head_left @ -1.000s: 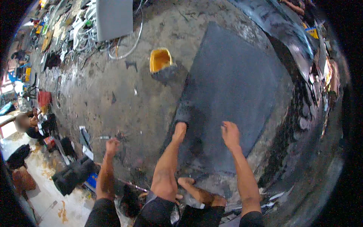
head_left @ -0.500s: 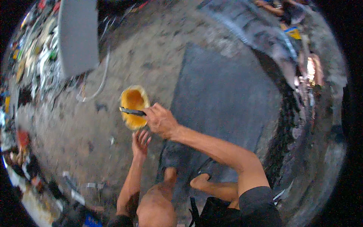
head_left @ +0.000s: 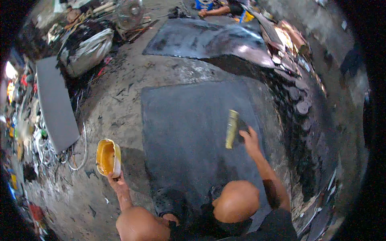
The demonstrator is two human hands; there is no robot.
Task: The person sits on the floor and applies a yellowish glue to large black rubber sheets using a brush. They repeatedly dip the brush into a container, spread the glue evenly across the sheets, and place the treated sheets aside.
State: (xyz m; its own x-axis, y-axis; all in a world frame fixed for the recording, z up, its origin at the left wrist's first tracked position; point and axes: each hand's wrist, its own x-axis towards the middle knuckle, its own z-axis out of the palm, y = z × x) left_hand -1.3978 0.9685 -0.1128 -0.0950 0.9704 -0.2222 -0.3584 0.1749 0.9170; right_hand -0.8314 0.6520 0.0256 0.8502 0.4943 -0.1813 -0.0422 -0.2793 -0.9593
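Observation:
My left hand (head_left: 119,185) grips the lower end of a white plastic tub (head_left: 118,162), tilted so that the amber-yellow coating inside it shows. Its fingers are partly hidden behind the tub. In my right hand (head_left: 251,141) is a wide brush (head_left: 232,129) with a dark handle and a long yellowish head. The brush is over the right half of a dark grey sheet (head_left: 185,120) on the ground; whether it touches the sheet I cannot tell. Both my knees are bent, and my dark shoes are at the sheet's near edge.
A second, glossier dark sheet (head_left: 193,38) lies beyond, with another person's arm (head_left: 217,11) at its far side. To the left lean a grey panel (head_left: 58,104) and a large stuffed sack (head_left: 90,52). Scrap pieces (head_left: 295,90) line the right, and a pale hose (head_left: 83,154) curls on the ground.
My hands have moved apart: the right hand went right with the brush, from over the tub to over the sheet. The left hand now holds the tub. The view has shifted too.

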